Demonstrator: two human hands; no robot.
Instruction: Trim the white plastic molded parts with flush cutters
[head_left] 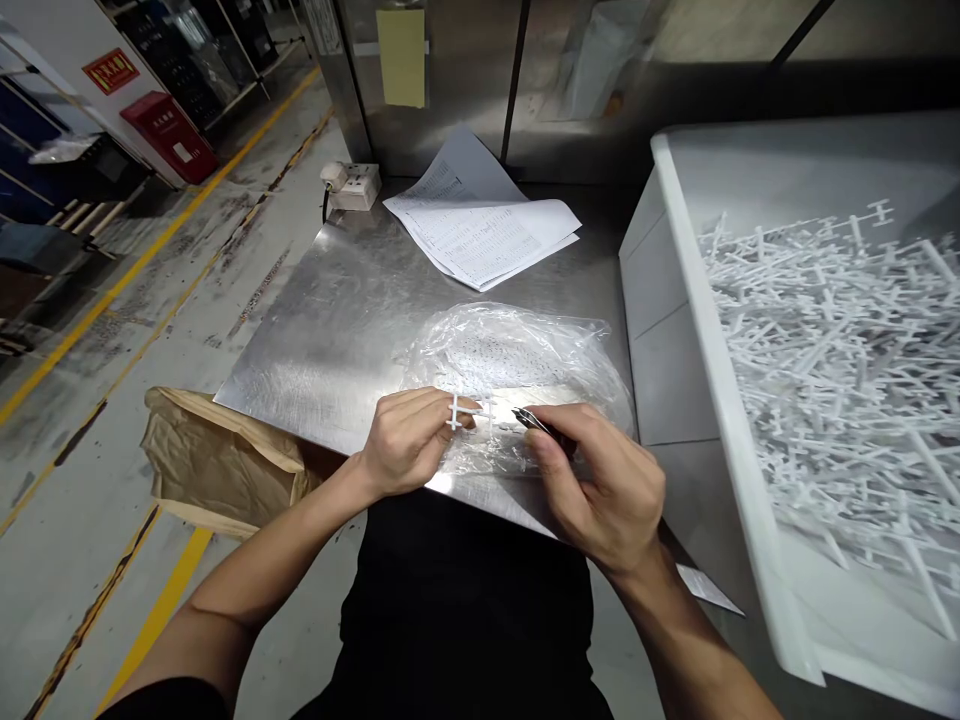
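Observation:
Between the fingers of my left hand (409,440) is a small white plastic sprue (454,412) with short cross-bars. My right hand (604,480) is closed around a dark metal cutting tool, apparently nippers (541,428), whose tip points left at the sprue. A short gap separates the tip from the sprue. Below both hands lies a clear plastic bag (517,345) with small dark specks or parts showing through it. The handles of the nippers are mostly hidden in my palm.
A steel table (300,330) carries printed sheets (487,235) and a power socket (356,187). On the right stands a large white bin (675,250) heaped with white sprues (840,380). An open brown paper bag (225,470) sits left of the table edge.

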